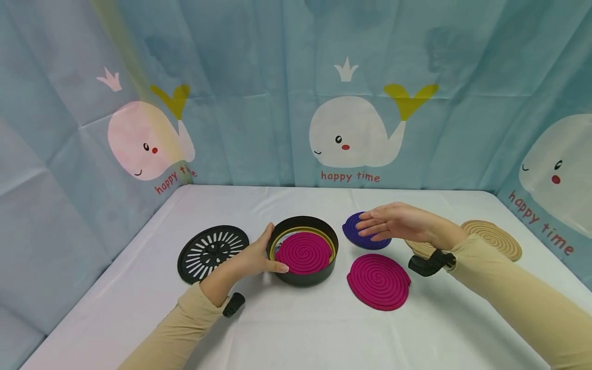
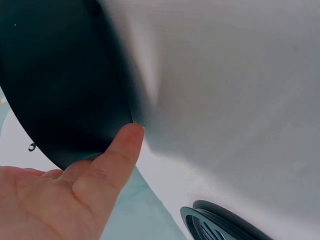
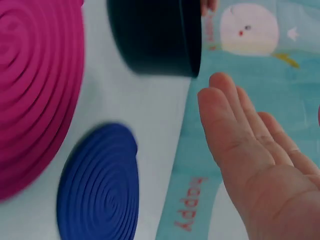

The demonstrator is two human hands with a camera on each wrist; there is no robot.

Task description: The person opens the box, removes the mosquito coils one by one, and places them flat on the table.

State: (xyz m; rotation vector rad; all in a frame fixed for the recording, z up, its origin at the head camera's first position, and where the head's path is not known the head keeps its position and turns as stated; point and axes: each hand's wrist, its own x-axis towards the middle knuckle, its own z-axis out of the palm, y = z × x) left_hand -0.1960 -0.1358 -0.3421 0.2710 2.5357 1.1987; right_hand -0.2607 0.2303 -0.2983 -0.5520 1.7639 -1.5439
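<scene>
A round black container [image 1: 302, 279] stands on the white table, with a magenta spiral coaster [image 1: 303, 253] and a yellow ring [image 1: 301, 229] inside it. My left hand [image 1: 254, 258] grips the container's left side, thumb at the near rim and fingers farther back along the wall. In the left wrist view a digit lies against the dark wall. My right hand [image 1: 401, 224], fingers straight and holding nothing, hovers over a blue spiral coaster [image 1: 352, 232] and partly covers it in the head view. Nearer me lies a second magenta coaster [image 1: 379, 282].
A black slotted disc [image 1: 208, 254] lies left of the container, partly behind my left hand. Tan spiral coasters lie to the right, one [image 1: 495, 240] beyond my right forearm and one [image 1: 418, 250] partly under it. A blue whale-print curtain [image 1: 259, 139] encloses the table's back and sides.
</scene>
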